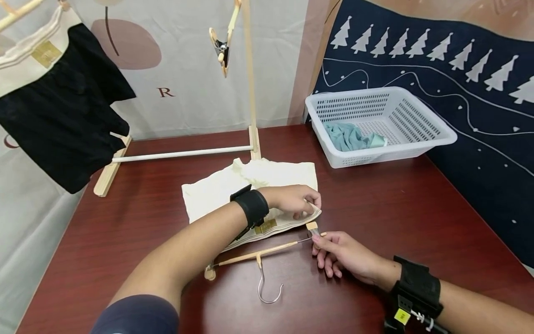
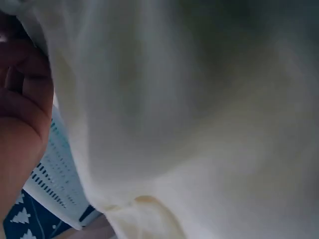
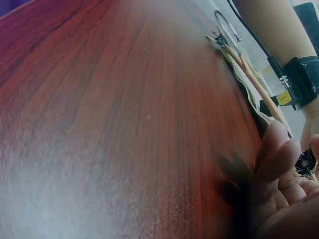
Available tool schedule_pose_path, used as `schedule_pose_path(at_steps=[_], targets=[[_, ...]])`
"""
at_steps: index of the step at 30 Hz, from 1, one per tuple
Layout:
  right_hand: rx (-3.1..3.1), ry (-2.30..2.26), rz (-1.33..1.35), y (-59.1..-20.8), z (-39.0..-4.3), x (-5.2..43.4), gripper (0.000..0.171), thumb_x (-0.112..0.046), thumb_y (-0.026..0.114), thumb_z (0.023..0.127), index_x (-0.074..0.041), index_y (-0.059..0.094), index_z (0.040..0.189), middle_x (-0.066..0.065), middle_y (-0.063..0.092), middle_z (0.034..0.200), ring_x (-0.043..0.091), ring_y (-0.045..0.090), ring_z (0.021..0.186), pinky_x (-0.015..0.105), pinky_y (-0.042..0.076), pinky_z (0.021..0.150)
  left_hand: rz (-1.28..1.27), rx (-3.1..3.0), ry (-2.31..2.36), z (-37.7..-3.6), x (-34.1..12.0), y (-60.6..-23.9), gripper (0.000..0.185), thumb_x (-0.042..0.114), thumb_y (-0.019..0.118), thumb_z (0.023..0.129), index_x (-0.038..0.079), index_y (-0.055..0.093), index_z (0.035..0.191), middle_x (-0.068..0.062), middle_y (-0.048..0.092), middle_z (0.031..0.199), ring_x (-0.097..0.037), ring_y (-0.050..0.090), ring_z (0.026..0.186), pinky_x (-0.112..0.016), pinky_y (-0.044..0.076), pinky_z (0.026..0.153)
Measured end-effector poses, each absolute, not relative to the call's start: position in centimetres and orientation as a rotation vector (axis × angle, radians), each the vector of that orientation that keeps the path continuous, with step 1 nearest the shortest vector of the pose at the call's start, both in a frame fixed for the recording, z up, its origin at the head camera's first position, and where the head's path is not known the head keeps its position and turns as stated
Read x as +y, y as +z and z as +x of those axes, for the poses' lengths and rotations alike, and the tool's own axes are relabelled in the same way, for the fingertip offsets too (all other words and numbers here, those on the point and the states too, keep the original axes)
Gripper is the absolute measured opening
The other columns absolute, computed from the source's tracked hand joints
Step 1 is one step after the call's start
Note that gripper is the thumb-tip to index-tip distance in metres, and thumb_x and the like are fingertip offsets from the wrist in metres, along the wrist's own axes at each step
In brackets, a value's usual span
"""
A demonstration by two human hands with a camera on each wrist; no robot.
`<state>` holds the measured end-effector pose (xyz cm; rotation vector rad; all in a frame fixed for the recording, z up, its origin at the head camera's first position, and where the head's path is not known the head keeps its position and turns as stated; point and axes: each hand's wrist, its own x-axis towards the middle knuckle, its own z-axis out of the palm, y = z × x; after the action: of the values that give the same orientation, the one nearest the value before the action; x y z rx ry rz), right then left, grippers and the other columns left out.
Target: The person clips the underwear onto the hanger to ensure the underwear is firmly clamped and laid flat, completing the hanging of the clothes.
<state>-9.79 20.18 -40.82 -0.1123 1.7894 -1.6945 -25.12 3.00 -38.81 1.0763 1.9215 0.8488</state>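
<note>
1. Left hand (image 1: 294, 200) curled over the near right corner of the cream cloth (image 1: 233, 185), fingertips pinching its hem; in the left wrist view, only folded cloth (image 2: 189, 119) filling the frame beside the palm (image 2: 20, 124).
2. Right hand (image 1: 346, 256) low on the table (image 1: 396, 208), thumb and forefinger pinching the clip (image 1: 312, 227) end of the wooden hanger (image 1: 258, 253); other fingers loosely curled, resting on the wood.
3. Hanger flat along the cloth's near edge, metal hook (image 1: 267, 287) pointing toward the person, second clip at the far left end partly hidden by the forearm.
4. Cloth flat on the table, between the rack's foot (image 1: 110, 171) and the hanger, hem just beside the right clip.
5. Likely trouble: clip snapping closed before the hem sits between its halves, through too weak a squeeze; cannot tell from these views whether the clip is open.
6. Also possible: hem caught too shallow or bunched, so the cloth slips out once lifted; cause would be the left hand feeding only a thin edge.
7. Hanger could skid on the smooth table under a one-sided push, since nothing steadies its left end.
8. Basket (image 1: 417, 139) with a teal cloth (image 1: 346, 137) well apart, no obstacle.
</note>
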Motion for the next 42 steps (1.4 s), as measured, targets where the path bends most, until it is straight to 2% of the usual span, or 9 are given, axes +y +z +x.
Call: schedule_pose_path(at_steps=[4, 8, 14, 19, 30, 36, 40, 42], targets=[[1.798, -1.720, -0.091, -40.5, -10.0, 20.2, 0.038, -0.035, 0.049, 0.106, -0.002, 0.057, 0.089, -0.005, 0.053, 0.065, 0.003, 0.046, 0.050, 0.017, 0.036, 0.046, 1.024, 1.883, 0.843, -25.5, 3.0, -38.7, 0.016, 0.005, 0.047, 0.100, 0.003, 0.062, 0.105, -0.001, 0.051, 0.081, -0.011, 0.047, 0.058, -0.020, 0.041, 0.057], [1.829, -1.730, -0.049, -40.3, -10.1, 20.1, 0.035, -0.033, 0.049, 0.106, -0.006, 0.059, 0.085, -0.007, 0.047, 0.064, 0.002, 0.039, 0.050, 0.016, 0.031, 0.047, 1.058, 1.868, 0.788, -26.0, 2.8, -38.5, 0.019, 0.007, 0.049, 0.102, 0.004, 0.064, 0.113, -0.001, 0.052, 0.079, -0.010, 0.047, 0.059, -0.020, 0.041, 0.057], [1.819, -1.766, 0.006, -40.5, -10.3, 19.9, 0.033, -0.031, 0.050, 0.105, -0.008, 0.057, 0.083, -0.009, 0.041, 0.061, 0.002, 0.032, 0.049, 0.018, 0.028, 0.048, 1.035, 1.791, 0.782, -26.6, 2.4, -38.3, 0.019, 0.010, 0.052, 0.103, 0.007, 0.064, 0.118, 0.000, 0.050, 0.072, -0.010, 0.046, 0.056, -0.021, 0.040, 0.055], [1.786, -1.785, 0.009, -40.5, -10.4, 19.9, 0.034, -0.031, 0.050, 0.106, -0.007, 0.056, 0.082, -0.010, 0.038, 0.059, 0.002, 0.027, 0.047, 0.019, 0.025, 0.047, 0.999, 1.771, 0.779, -26.9, 2.1, -38.2, 0.019, 0.014, 0.051, 0.104, 0.010, 0.064, 0.117, 0.002, 0.046, 0.074, -0.010, 0.043, 0.056, -0.021, 0.038, 0.055], [1.739, -1.796, 0.021, -40.4, -10.9, 19.9, 0.034, -0.031, 0.050, 0.105, -0.007, 0.054, 0.082, -0.009, 0.037, 0.058, 0.002, 0.027, 0.045, 0.020, 0.023, 0.045, 1.061, 1.737, 0.746, -26.8, 2.4, -37.9, 0.022, 0.014, 0.054, 0.103, 0.009, 0.069, 0.120, 0.003, 0.050, 0.075, -0.008, 0.042, 0.058, -0.020, 0.036, 0.056], [1.784, -1.711, -0.012, -40.4, -11.3, 20.0, 0.037, -0.035, 0.051, 0.104, -0.003, 0.057, 0.086, -0.009, 0.035, 0.055, 0.003, 0.029, 0.044, 0.019, 0.023, 0.043, 1.031, 1.738, 0.739, -26.8, 2.4, -38.1, 0.023, 0.014, 0.054, 0.103, 0.010, 0.069, 0.120, 0.003, 0.052, 0.077, -0.009, 0.044, 0.059, -0.022, 0.037, 0.057], [1.878, -1.597, -0.056, -40.4, -11.6, 20.3, 0.045, -0.039, 0.051, 0.103, 0.003, 0.058, 0.093, -0.006, 0.036, 0.053, 0.005, 0.036, 0.040, 0.020, 0.030, 0.040, 1.066, 1.757, 0.718, -26.8, 2.4, -38.2, 0.024, 0.013, 0.053, 0.103, 0.009, 0.069, 0.121, 0.005, 0.057, 0.083, -0.008, 0.046, 0.061, -0.020, 0.039, 0.060], [1.994, -1.494, -0.088, -40.3, -11.7, 20.4, 0.049, -0.042, 0.051, 0.103, 0.004, 0.060, 0.090, -0.004, 0.041, 0.050, 0.007, 0.042, 0.037, 0.022, 0.034, 0.037, 1.088, 1.785, 0.702, -26.6, 2.5, -38.3, 0.024, 0.012, 0.054, 0.103, 0.009, 0.069, 0.121, 0.005, 0.058, 0.081, -0.008, 0.047, 0.060, -0.019, 0.040, 0.060]])
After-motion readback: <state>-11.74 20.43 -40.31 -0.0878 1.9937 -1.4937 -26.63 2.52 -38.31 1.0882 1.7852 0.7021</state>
